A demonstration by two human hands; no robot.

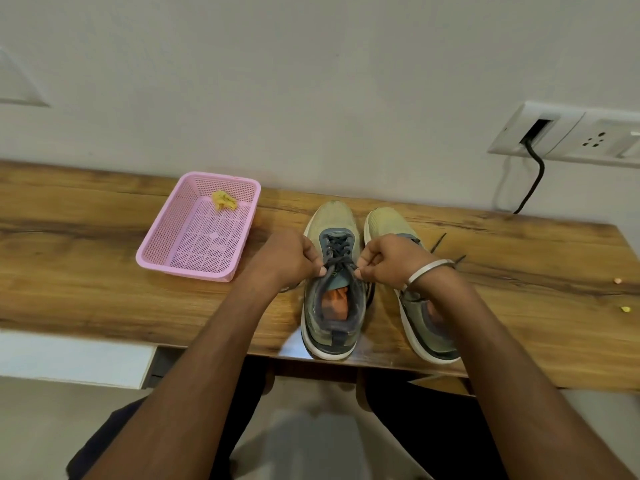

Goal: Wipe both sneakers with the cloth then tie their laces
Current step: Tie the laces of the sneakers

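In the head view, two sneakers stood side by side on the table (104,271), toes toward the wall, heels at the near edge. The left hand (287,258) and the right hand (384,261) met over the left sneaker (332,299), just above its tongue. Each hand's fingers were curled, and thumb and forefinger pinched a part of the dark lace (341,263), which ran taut from one set of fingertips to the other across the top eyelets. Beyond the fingers the crossed lacing and the pale toe showed; on the near side of them the shoe's opening gaped, with something orange inside. The right sneaker (415,306) stood just beside the right hand's knuckles, its middle hidden under that wrist, which wore a bangle (427,271). Its loose lace ends (440,242) lay on the wood, out past the right hand's far side. Well to the left of the left hand's fingers and a little farther back sat a pink basket (166,261), and in its far corner lay the crumpled yellow cloth (224,200), apart from both hands. Far off to the right of the right hand's fingers, two small yellowish scraps (618,281) lay near the table's edge. On the wall beyond, a socket plate (571,133) held a black cord (536,174) that dropped behind the table.
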